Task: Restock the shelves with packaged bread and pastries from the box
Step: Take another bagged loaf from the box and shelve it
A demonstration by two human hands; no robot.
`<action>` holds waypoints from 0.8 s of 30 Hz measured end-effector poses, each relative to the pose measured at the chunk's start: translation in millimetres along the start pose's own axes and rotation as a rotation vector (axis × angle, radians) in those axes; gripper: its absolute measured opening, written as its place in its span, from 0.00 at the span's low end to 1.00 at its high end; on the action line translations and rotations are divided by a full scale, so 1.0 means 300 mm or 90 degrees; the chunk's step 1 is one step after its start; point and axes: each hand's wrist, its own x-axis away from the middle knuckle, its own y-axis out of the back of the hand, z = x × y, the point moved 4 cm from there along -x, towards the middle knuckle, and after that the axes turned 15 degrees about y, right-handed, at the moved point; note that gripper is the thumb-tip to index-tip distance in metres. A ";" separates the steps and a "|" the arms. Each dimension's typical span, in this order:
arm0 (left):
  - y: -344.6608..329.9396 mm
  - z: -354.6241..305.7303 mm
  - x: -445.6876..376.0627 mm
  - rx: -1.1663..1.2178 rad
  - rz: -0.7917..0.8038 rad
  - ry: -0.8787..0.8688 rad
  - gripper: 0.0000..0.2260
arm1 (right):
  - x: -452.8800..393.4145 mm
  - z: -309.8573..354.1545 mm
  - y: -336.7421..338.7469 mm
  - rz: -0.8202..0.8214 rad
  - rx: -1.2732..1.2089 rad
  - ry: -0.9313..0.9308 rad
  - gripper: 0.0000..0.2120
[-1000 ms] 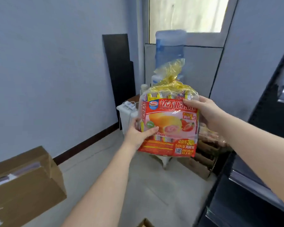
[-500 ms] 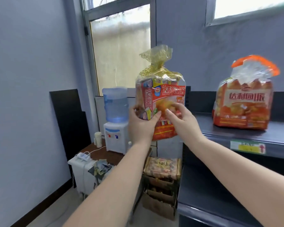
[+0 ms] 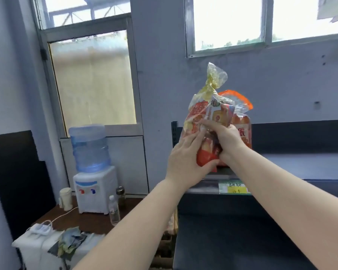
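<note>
A red and yellow pastry bag [image 3: 207,114] with a tied clear top is held upright at the left end of the dark upper shelf [image 3: 300,164]. My left hand [image 3: 183,158] grips its lower left side. My right hand [image 3: 225,139] clasps its front and right side. Directly behind it stands an orange bread bag [image 3: 242,131] on the same shelf, mostly hidden by the held bag and my right hand. The box is out of view.
A price tag [image 3: 235,188] hangs on the shelf's front rail. A lower dark shelf [image 3: 232,240] lies beneath. To the left, a water dispenser [image 3: 92,170] and bottles [image 3: 114,210] stand on a brown table. Windows sit above the wall.
The view swung from the floor and carton up to the shelf. Both hands carried the pastry bag right, turning it edge-on in front of the orange bread bag.
</note>
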 end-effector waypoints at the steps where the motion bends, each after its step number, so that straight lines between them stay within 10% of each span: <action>1: -0.023 -0.007 -0.014 0.036 0.026 -0.018 0.33 | -0.023 0.007 0.042 -0.021 -0.003 -0.006 0.31; 11: -0.202 0.029 -0.207 0.478 0.184 0.362 0.40 | -0.157 0.069 0.342 0.084 -0.061 -0.037 0.06; 16: -0.268 -0.015 -0.245 0.538 0.190 0.393 0.21 | -0.217 0.095 0.409 0.166 0.064 -0.024 0.13; 24: -0.357 0.028 -0.274 0.437 0.033 0.361 0.26 | -0.311 -0.019 0.462 0.142 0.350 0.048 0.39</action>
